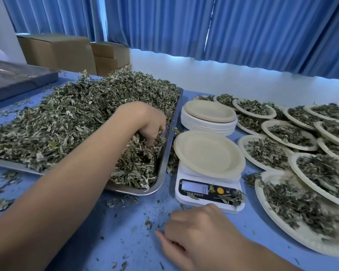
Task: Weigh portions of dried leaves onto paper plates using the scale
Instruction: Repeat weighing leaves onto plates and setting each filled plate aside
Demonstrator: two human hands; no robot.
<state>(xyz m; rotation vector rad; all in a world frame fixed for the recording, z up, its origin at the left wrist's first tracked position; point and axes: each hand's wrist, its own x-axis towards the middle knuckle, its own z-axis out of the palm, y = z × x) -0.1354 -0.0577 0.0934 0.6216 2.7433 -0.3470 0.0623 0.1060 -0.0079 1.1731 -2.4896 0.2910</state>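
Note:
A big heap of dried green leaves (72, 114) fills a steel tray (165, 153) on the blue table. My left hand (149, 122) digs into the leaves at the tray's right side, fingers curled round a handful. To the right of the tray a white digital scale (207, 194) carries an empty paper plate (207, 153), and its display reads 0. My right hand (200, 235) rests on the table just in front of the scale, fingers loosely curled and holding nothing.
A stack of empty paper plates (209, 116) stands behind the scale. Several plates filled with leaves (290, 133) cover the table's right side. Loose leaf bits litter the tabletop (125, 222). Cardboard boxes (57, 51) and blue curtains stand at the back; a grey tray (18, 79) lies far left.

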